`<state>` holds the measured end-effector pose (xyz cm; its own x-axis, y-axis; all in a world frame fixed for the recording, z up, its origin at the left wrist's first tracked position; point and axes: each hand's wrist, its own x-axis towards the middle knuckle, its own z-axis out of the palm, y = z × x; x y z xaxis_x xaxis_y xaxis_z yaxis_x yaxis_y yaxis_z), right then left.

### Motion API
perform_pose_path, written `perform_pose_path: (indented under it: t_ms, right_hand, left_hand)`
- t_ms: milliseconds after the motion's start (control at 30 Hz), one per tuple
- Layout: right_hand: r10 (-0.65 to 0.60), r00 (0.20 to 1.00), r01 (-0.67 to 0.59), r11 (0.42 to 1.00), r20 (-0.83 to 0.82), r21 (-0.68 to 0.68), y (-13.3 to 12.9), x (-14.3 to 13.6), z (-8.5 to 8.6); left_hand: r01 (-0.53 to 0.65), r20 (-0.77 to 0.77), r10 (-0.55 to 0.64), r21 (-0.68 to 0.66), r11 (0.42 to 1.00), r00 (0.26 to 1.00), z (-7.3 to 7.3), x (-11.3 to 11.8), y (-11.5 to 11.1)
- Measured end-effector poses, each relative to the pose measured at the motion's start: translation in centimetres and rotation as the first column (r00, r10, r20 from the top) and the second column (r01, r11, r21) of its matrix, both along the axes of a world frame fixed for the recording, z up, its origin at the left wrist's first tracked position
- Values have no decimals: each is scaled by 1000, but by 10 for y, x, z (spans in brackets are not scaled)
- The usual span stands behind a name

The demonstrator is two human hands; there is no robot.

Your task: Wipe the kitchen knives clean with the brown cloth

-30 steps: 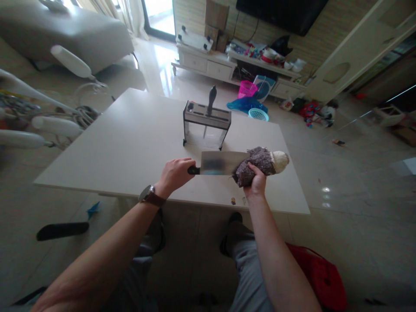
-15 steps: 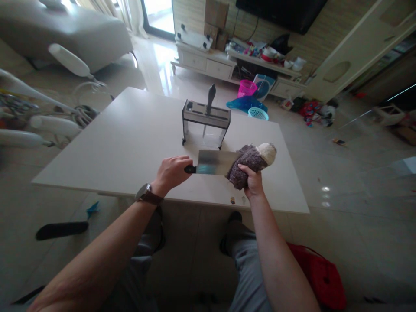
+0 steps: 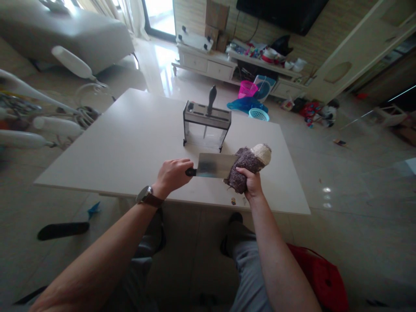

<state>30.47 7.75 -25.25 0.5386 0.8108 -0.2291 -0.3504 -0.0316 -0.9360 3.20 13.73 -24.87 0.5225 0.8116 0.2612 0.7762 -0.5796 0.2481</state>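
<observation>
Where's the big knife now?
Near the center of the head view, the big knife is in the left hand, reaching the brown root in the right hand.

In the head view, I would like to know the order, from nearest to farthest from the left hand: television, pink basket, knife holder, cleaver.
From the left hand:
1. Cleaver: in its grip, blade pointing right.
2. Knife holder: ahead, on the table.
3. Pink basket: beyond the table.
4. Television: top right.
</observation>
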Motion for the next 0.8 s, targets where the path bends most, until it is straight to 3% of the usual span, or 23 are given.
perform_pose_path:
  t_ms: [800]
  right_hand:
    - [-65, 998, 65, 998, 1, -10, 2, 0, 2]
  left_hand:
    - [-14, -13, 15, 27, 1000, 1000, -1, 9, -1]
